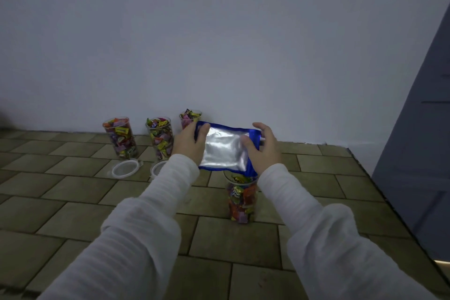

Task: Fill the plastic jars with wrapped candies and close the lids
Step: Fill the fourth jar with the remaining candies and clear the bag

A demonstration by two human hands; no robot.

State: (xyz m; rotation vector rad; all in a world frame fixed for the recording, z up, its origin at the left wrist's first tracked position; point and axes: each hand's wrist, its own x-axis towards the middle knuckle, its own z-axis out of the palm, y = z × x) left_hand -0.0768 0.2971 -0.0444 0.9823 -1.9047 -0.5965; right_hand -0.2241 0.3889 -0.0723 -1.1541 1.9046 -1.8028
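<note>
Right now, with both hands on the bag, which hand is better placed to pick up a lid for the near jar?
Probably the left hand. The white round plastic lids lie on the tiled floor to its side, while the right hand is nearer the clear candy-filled near jar and could keep the blue-and-silver foil bag.

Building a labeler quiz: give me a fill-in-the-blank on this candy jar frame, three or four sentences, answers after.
1. Both hands, left hand and right hand, hold a blue and silver ____ above the near jar.
2. ____ jars of wrapped candies stand along the wall, including the leftmost jar.
3. A white lid lies on the tiled ____ in front of the leftmost jar.
4. None of the four jars has its ____ on.

Missing words: bag; three; floor; lid
</note>
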